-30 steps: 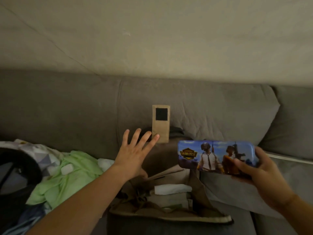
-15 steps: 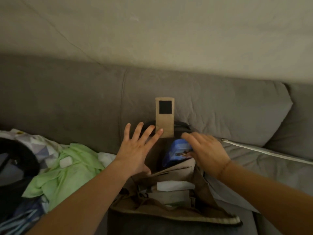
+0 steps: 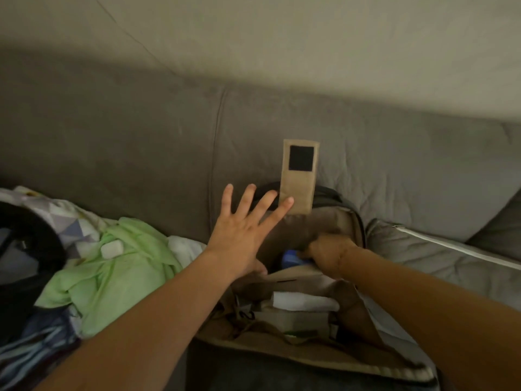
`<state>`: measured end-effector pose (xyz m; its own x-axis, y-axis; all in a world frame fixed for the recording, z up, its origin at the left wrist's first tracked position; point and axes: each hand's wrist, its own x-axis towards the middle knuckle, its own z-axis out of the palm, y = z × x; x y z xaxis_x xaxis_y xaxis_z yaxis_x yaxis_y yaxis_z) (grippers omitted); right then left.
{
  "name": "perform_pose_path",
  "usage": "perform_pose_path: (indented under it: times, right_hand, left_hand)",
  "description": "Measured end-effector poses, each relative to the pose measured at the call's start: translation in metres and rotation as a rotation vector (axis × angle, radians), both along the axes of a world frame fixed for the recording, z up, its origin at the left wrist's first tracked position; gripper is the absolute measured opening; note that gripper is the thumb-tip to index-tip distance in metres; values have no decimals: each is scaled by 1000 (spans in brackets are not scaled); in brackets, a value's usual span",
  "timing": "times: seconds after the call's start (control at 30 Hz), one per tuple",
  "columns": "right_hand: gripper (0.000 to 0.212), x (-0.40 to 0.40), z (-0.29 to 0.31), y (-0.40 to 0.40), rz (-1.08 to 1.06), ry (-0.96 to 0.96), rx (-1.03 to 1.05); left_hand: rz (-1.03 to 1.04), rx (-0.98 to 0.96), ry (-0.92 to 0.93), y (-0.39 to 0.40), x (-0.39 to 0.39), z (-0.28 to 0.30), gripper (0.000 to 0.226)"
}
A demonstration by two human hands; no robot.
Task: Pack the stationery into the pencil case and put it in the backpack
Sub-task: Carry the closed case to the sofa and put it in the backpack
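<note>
- Down in the head view, the left hand (image 3: 239, 231) presses its spread, straight fingers against the backpack's (image 3: 335, 221) rear wall.
- Right hand (image 3: 328, 251) reaches into the backpack, fingers curled on the blue case (image 3: 291, 256), which sits mostly hidden inside.
- Backpack leans on a grey sofa (image 3: 141, 142); green cloth (image 3: 127, 272) lies to its left.
</note>
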<state>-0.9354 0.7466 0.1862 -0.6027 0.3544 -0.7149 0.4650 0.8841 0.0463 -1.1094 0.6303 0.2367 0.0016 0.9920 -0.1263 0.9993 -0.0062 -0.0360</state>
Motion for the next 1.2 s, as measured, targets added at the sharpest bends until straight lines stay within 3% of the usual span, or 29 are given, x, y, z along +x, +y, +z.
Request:
perform_pose_path:
  times: [0.07, 0.13, 0.17, 0.23, 0.27, 0.3, 0.4, 0.47, 0.57, 0.63, 0.7, 0.77, 0.87, 1.0, 1.13, 1.2]
  right_hand:
    - [35, 0, 8, 2, -42, 30, 14]
    - [26, 8, 19, -1, -251, 312, 19]
    - [22, 14, 27, -6, -416, 566, 23]
    - [22, 21, 60, -18, -958, 1151, -136]
    - [27, 21, 74, -19, -1228, 1317, -326]
    - [37, 17, 87, -17, -1408, 1340, -556]
    - [64, -5, 103, -5, -1427, 1064, -962]
    - [58, -14, 108, -4, -1350, 1030, -992]
    - [69, -13, 120, -6, -1362, 1027, -1011]
    - [58, -1, 131, -13, -1414, 1081, -1125]
    - [25, 16, 138, -28, -1398, 1094, -1227]
    - [10, 31, 128, -48, -1396, 1044, -1170]
    - [27, 45, 106, -73, -1433, 941, -1114]
    - [29, 44, 64, -82, -1214, 629, -796]
    - [3, 25, 15, -66, -1034, 502, -467]
    - [18, 14, 2, -62, -797, 430, -183]
  left_hand:
    - [3, -1, -11, 1, 0, -1, 137]
    - [0, -5, -21, -1, -2, -1, 135]
    - [-4, -1, -22, -2, -3, -2, 134]
    - [-19, 17, -22, -5, -6, -4, 132]
    - [-30, 26, -23, -6, -7, -5, 130]
    - [-43, 26, -24, -8, -8, -5, 129]
    - [-109, 43, 6, -11, -9, -7, 127]
    - [-157, 60, 37, -12, -11, -7, 120]
    - [-214, 213, 9, -22, -17, -11, 94]
    - [-323, 439, -120, -38, -14, -18, 54]
    - [-452, 470, -259, -48, -6, -24, 27]
    - [-433, 213, -248, -45, 4, -29, 32]
    - [-83, -94, -333, -28, 17, -27, 41]
    - [200, -207, -498, -17, 31, -28, 10]
    - [258, -235, -592, -21, 28, -39, 13]
    - [253, -253, -636, -21, 27, -38, 10]
